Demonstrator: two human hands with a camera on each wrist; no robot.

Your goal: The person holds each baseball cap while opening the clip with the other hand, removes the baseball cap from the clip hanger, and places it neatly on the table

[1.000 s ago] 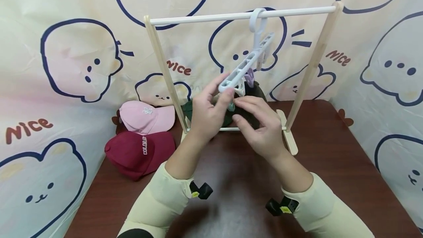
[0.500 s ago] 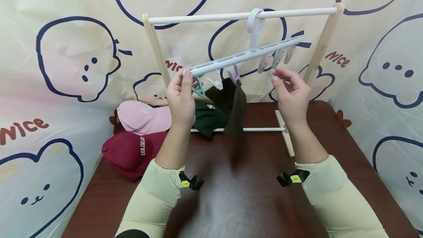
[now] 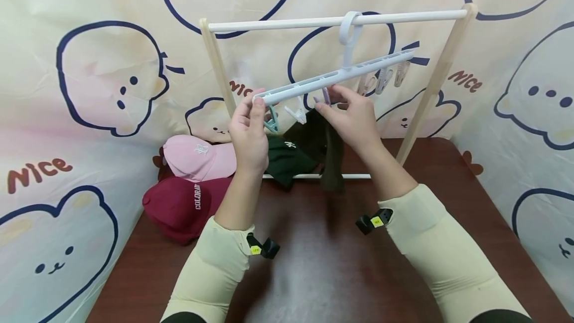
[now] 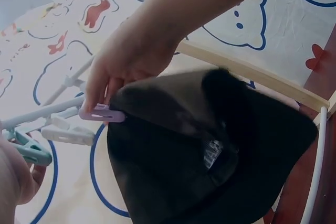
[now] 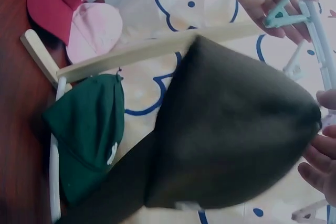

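A pale blue clip hanger (image 3: 334,78) hangs by its hook from the rack's top bar. My left hand (image 3: 248,133) grips the hanger's near-left end, beside a teal clip (image 3: 271,122). With its fingers, my right hand (image 3: 354,116) pinches the purple clip (image 4: 102,114) near the hanger's middle. A dark olive cap (image 5: 236,129) hangs from that clip, its brim pointing down. Between the teal and purple clips dangles a white clip (image 3: 297,113). My right hand partly hides the purple clip in the head view.
A wooden rack (image 3: 441,74) stands at the back of the brown table (image 3: 309,273). A green cap (image 3: 287,156) lies by its lower bar. At left are a pink cap (image 3: 193,156) and a maroon cap (image 3: 179,208). Several clips (image 3: 383,81) hang on the hanger's right half.
The hanger turned from pointing toward me to lying more sideways, its near end going left with my left hand. My right hand moved right, then back left to the purple clip.
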